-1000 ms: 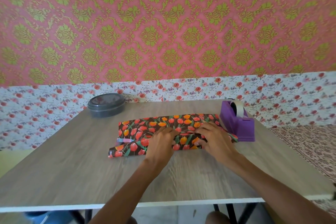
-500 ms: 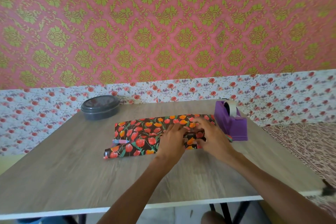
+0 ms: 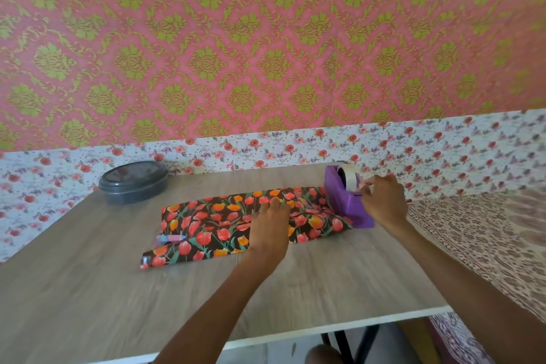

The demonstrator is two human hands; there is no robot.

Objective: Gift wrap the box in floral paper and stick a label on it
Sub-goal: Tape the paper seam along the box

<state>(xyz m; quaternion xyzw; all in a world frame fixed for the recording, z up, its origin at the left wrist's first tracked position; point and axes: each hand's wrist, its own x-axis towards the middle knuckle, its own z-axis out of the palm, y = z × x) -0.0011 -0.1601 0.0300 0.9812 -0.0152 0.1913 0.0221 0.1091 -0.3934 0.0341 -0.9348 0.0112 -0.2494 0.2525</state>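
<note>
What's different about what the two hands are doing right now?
The left hand lies flat on the floral paper, fingers straight, pressing it down; the right hand is off the paper, at the purple tape dispenser. The left holds nothing, while the right's curled fingers seem to pinch the tape end. Both reach out over the table.

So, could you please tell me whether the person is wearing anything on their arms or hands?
Nothing that shows. The left hand and right hand are bare, with no gloves or rings that I can make out. No sleeve, watch or bracelet shows anywhere from the wrists down to the picture's lower edge.
</note>
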